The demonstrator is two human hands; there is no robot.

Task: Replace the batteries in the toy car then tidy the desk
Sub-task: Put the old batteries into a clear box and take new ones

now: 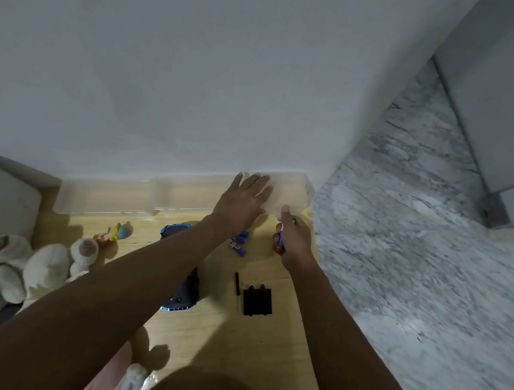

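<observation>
Both of our hands are stretched to the far right corner of the desk [231, 337]. Our left hand [241, 202] lies flat, fingers straight and spread, pressing on the lid of a clear plastic box [294, 196] that sits against the wall. Our right hand [294, 240] is curled around a small blue battery [281, 235], pinching it upright, with the thumb raised toward the box's near edge.

We judge the step in hand to be fetching fresh cells, or putting spent ones away; we cannot tell which from here. More blue batteries [240, 243] lie loose on the desk just beneath our left wrist, near the box.

The toy car [184, 289] lies well back from both hands, toward us and a little left, under our left forearm, which hides much of it. Its long axis runs roughly from the far edge toward the near edge, with the blue-lit end nearest us. Its black battery cover [257, 301] lies to the right of the car, with a thin dark screwdriver [236, 289] between the two. Our right hand, already holding a battery, would need to draw back toward us and leftward to reach the car; the left arm already crosses over it.

Further out, a long clear tray [106, 199] lines the far edge, a small colourful figure [115, 232] lies near it, and a white plush toy [39, 268] sprawls at the left edge.
</observation>
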